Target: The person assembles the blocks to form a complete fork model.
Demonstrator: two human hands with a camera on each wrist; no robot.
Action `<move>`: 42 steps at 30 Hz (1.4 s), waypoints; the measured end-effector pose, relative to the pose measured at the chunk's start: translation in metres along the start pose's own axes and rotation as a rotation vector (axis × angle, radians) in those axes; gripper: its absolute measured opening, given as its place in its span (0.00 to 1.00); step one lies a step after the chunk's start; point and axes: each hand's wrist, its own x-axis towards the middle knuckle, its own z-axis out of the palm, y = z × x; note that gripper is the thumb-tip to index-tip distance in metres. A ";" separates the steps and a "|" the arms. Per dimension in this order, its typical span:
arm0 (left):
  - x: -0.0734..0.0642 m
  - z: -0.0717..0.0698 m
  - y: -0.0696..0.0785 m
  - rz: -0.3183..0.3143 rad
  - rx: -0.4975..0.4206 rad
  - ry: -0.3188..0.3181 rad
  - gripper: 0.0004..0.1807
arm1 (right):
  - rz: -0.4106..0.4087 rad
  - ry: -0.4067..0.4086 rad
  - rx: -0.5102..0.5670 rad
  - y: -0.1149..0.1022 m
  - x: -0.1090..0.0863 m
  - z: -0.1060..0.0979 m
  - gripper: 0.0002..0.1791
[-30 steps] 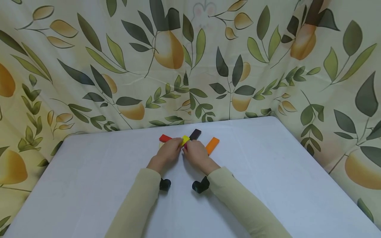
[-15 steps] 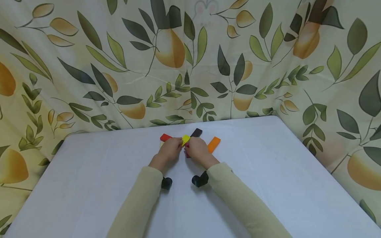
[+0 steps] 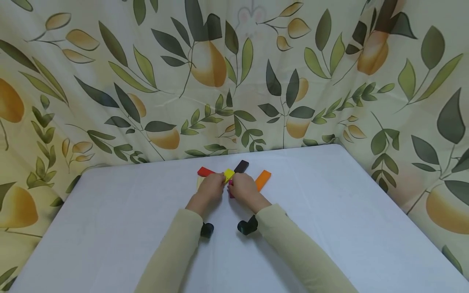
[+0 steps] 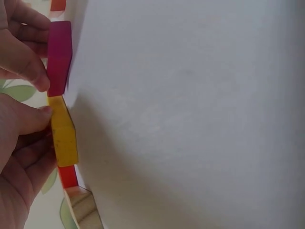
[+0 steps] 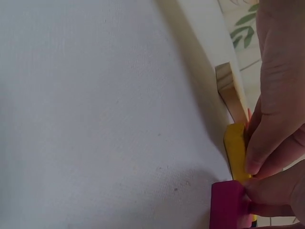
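Note:
In the head view both hands meet over a small group of coloured blocks. My left hand (image 3: 210,188) pinches a yellow block (image 4: 65,136) between thumb and fingers. Beside it, my right hand (image 3: 247,189) grips a magenta block (image 4: 59,57) in the same way. The two blocks stand end to end on the table, their near ends touching or almost so. From the right wrist view, the magenta block (image 5: 225,205) sits just below the yellow block (image 5: 236,148). The hands hide part of both blocks in the head view.
Around the hands lie a red block (image 3: 205,171), a black block (image 3: 241,166), an orange block (image 3: 263,180) and a plain wooden block (image 4: 86,210). The white-covered table (image 3: 121,228) backs onto a leaf-patterned curtain (image 3: 205,114).
The magenta block has come slightly towards me under the right hand, and more of it shows. The left hand stays on the yellow block. The other blocks lie nearly as before.

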 end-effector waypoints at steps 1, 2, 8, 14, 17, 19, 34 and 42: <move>0.000 0.001 0.000 -0.004 -0.006 -0.002 0.03 | 0.001 -0.002 0.005 0.000 -0.001 0.000 0.12; -0.001 0.001 0.000 -0.007 -0.008 -0.002 0.03 | 0.003 -0.006 0.010 0.000 -0.001 0.000 0.12; -0.003 0.004 0.000 -0.001 -0.012 -0.001 0.07 | 0.000 -0.013 0.023 0.003 -0.004 0.002 0.11; -0.006 0.003 -0.001 0.002 -0.014 0.002 0.06 | -0.012 -0.010 0.017 0.003 -0.010 0.002 0.12; -0.008 0.002 -0.001 0.005 -0.029 0.011 0.05 | -0.022 -0.011 0.025 0.003 -0.012 0.001 0.12; -0.009 0.002 -0.002 0.002 -0.041 0.016 0.06 | -0.029 -0.007 0.028 0.003 -0.013 0.001 0.12; -0.013 -0.002 0.015 -0.124 -0.027 -0.005 0.05 | -0.005 -0.011 0.029 0.001 -0.020 0.001 0.10; -0.014 0.000 0.021 -0.183 -0.080 0.010 0.05 | 0.015 -0.017 0.043 0.001 -0.023 -0.001 0.10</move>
